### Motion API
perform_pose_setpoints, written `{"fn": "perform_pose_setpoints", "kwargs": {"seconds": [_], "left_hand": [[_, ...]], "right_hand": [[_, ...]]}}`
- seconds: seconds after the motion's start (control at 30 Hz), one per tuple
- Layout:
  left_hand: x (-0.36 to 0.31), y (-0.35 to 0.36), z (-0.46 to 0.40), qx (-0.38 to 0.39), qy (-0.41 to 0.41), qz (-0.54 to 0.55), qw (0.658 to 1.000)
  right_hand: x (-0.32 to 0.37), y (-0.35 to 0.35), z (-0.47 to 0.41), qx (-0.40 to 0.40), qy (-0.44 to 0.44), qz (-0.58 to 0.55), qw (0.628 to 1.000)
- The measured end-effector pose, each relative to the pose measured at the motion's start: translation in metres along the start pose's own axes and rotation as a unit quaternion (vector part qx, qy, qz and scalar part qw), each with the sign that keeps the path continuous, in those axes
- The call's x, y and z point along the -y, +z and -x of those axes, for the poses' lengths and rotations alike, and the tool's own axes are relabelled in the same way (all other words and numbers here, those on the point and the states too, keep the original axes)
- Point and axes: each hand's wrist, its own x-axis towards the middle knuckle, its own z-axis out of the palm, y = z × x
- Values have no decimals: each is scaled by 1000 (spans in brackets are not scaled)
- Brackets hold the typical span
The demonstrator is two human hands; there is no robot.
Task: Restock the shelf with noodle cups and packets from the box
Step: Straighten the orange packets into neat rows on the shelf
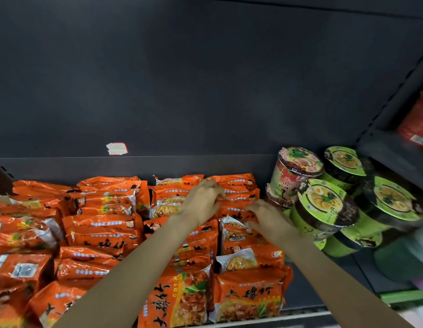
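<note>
Orange noodle packets [104, 228] fill the dark shelf [298, 292] in several rows, stacked from front to back. My left hand [201, 202] reaches to the back row and rests its curled fingers on the edge of a stacked orange packet [239, 192]. My right hand [267, 216] lies on the right-hand row, fingers bent down onto a packet [236, 229] beside the cups. Green-lidded noodle cups [324, 204] stand stacked at the right end of the shelf, with a red-and-green cup [293, 174] behind them.
A dark back panel [205, 79] with a torn white label [117, 148] rises behind the packets. At the right, a higher shelf holds a red cup [416, 124]. A green price rail [404, 297] edges the shelf front on the right.
</note>
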Motion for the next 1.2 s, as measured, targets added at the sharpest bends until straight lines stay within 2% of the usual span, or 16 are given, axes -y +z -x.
{"fn": "perform_pose_setpoints", "kwargs": {"seconds": [0.07,0.1,0.17,0.2,0.33,0.47,0.7,0.83,0.97,1.07,1.2], "left_hand": [[-8,-3,10,33,43,46,997],[-11,-5,13,79,53,52,994],[-11,-5,11,146,50,35,987],[-12,-3,11,150,52,20,987],[-14,0,9,118,9,55,991],[-7,-3,13,38,-65,125,989],[-1,-3,19,-6,-92,156,983],[-1,-6,23,33,-85,163,982],[-4,-6,21,71,-72,89,991],[-10,-7,17,77,-38,-2,996],[-12,-7,17,113,-19,-16,993]], "right_hand": [[0,1,0,3,-10,-10,1000],[-2,3,-1,4,-14,-13,1000],[-5,1,-2,26,-22,-8,999],[-6,-1,-3,34,-27,-3,999],[-8,-6,-3,21,-27,19,999],[-7,-5,-1,-56,-10,46,997],[1,-3,-9,-120,41,-96,987],[-1,0,-8,-147,56,-104,982],[-2,5,-6,-171,55,-139,974],[2,1,-5,-188,20,-162,968],[9,-4,-5,-238,-42,-113,964]]}}
